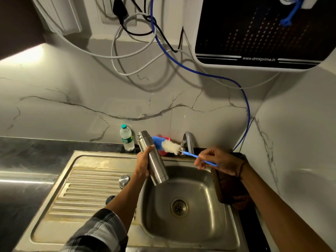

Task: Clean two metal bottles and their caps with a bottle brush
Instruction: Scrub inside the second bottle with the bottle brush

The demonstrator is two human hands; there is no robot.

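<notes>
My left hand (143, 163) grips a steel bottle (154, 160) around its middle, tilted with its open mouth up and to the left, above the sink basin (205, 224). My right hand (216, 160) pinches the thin blue handle of a bottle brush (171, 147). The brush's white bristle head hangs just right of the bottle's neck, outside the bottle. A round metal cap (124, 180) stands on the ribbed drainboard (81, 190), left of the basin. Part of a dark cap (109, 199) shows beside my left forearm.
A small clear plastic water bottle (126, 138) with a green cap stands at the back of the counter. The grey tap (189, 140) curves over the basin. A blue and red item (163, 140) lies behind the bottle. A dark brown thing (229, 188) sits on the sink's right rim. Cables and a water purifier (258, 31) hang above.
</notes>
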